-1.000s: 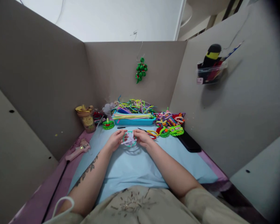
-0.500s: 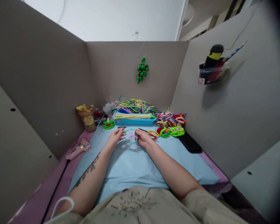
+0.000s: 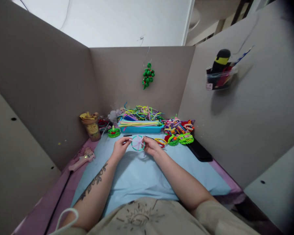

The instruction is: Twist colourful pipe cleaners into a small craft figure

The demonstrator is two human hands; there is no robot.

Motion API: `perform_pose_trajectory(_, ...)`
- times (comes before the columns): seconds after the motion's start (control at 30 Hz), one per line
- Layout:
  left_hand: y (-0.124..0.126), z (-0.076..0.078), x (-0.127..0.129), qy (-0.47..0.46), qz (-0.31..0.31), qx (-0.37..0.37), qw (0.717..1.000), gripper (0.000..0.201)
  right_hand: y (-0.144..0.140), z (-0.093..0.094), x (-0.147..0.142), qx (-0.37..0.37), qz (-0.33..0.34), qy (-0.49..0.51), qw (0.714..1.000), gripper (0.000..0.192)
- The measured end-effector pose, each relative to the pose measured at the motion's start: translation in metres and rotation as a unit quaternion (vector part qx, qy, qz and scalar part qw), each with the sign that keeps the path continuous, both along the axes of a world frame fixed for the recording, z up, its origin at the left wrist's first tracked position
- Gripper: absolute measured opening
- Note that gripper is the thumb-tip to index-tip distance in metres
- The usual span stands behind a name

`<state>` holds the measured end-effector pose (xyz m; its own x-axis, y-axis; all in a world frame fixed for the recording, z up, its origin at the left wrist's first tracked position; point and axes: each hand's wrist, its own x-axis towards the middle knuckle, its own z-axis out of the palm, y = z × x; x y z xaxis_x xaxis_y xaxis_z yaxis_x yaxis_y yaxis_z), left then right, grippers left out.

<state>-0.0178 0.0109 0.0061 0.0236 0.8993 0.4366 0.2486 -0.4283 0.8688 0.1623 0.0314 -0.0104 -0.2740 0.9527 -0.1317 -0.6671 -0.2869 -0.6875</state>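
A teal pipe-cleaner ring (image 3: 132, 147) with pale pink strands crossing inside it is held up over the blue cloth (image 3: 147, 173). At its right edge, my right hand (image 3: 150, 145) grips the ring between thumb and fingers. My left hand (image 3: 121, 145) is at the ring's left edge, thumb and fingertips pinched together on what looks like a pale pink pipe cleaner (image 3: 130, 139). Just beyond the right hand lie scissors (image 3: 160, 142) with red and yellow handles, partly hidden by that hand.
A blue tray (image 3: 142, 129) piled with pipe cleaners stands at the back. Colourful braided pieces (image 3: 177, 125) and a black case (image 3: 199, 151) lie right. On the left are a cup (image 3: 91, 127), a green figure (image 3: 114, 132) and a corded pink glue gun (image 3: 82, 160). Grey panels surround the table.
My left fingers have closed from a looser spread into a pinch beside the ring. My right hand keeps its grip on the ring. The view has shifted slightly.
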Motion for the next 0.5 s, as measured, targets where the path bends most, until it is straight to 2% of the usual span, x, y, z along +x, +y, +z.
perform_pose_trajectory(0.1, 0.001, 0.0, 0.0, -0.055, -0.018, -0.057, 0.997, 0.027, -0.003, 0.0, -0.002, 0.033, 0.003, -0.024, 0.999, 0.011)
perform_pose_trajectory(0.27, -0.001, 0.002, 0.003, -0.145, -0.045, -0.141, 0.978, 0.039, -0.003, -0.001, -0.004, 0.06, -0.036, -0.066, 0.995, 0.017)
perform_pose_trajectory(0.5, -0.006, 0.0, 0.009, -0.163, -0.055, -0.212, 0.962, 0.052, -0.002, -0.002, -0.007, 0.068, -0.094, -0.118, 0.986, 0.024)
